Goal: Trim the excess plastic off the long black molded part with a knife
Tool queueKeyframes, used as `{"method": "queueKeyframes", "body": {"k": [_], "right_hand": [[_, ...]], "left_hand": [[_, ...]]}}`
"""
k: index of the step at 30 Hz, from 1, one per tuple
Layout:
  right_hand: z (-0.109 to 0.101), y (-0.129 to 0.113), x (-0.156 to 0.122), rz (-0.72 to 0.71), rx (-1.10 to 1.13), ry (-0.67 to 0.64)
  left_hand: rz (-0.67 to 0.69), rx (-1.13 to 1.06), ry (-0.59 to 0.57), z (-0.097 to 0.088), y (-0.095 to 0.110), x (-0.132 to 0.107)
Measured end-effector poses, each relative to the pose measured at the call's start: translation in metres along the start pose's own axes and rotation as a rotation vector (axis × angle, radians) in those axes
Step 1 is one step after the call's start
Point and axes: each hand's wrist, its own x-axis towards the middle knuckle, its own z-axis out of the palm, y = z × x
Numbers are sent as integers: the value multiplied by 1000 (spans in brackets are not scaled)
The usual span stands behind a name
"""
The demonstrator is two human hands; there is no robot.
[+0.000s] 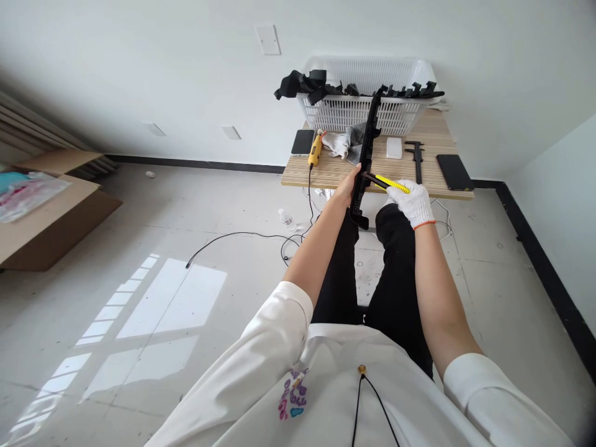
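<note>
A long black plastic strip (366, 155) with notched edges stands steeply tilted in front of me, spanning from over my knees up to the basket. Bare, my left hand (346, 188) is closed around its lower part from the left side. On the other side, my right hand (412, 202), in a white knit glove with an orange cuff, is closed on a yellow-and-black utility knife (392, 184). The knife's front end meets the strip's right edge, close to my left fingers; whether the blade touches it is too small to tell.
On the wooden table (298, 178) are a white basket (321, 115) of black parts, a yellow corded tool (315, 150), a glove (336, 144), a caliper (417, 160) and a black phone (454, 172). A bottle (285, 217) and cable (242, 233) lie on the floor; a cardboard box (51, 230) stands left.
</note>
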Motion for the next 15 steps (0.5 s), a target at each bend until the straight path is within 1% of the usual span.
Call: {"method": "queueKeyframes", "body": {"k": [5, 9, 12, 15], "right_hand": [[2, 5, 2, 21, 37, -5], [2, 6, 1, 41, 64, -18], [2, 6, 1, 52, 76, -2], [2, 6, 2, 50, 88, -9]], "left_hand": [[10, -16, 19, 2, 0, -1], [38, -2, -27, 1, 0, -1], [18, -1, -6, 0, -1, -1], [10, -12, -22, 1, -1, -1]]}}
